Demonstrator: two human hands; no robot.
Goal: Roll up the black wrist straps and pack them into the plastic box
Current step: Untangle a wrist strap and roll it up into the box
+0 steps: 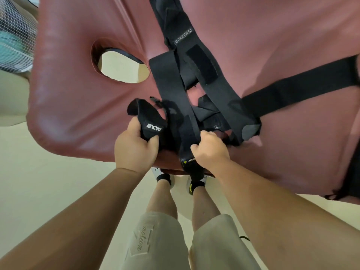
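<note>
Padded surface (78,94): cut off by the top and right edges. Of the black straps (194,75), the bundle runs out past the top edge and a single band (292,88) passes the right edge; where they overlap, separate straps cannot be told apart. Left hand (134,151): fingertips hidden behind the labelled strap end (150,121) it grips. Right hand (210,152): fingertips curled out of sight under the black straps. Small tag (188,160): print too small to read. Shoes (196,184): partly hidden by the surface's rim.
</note>
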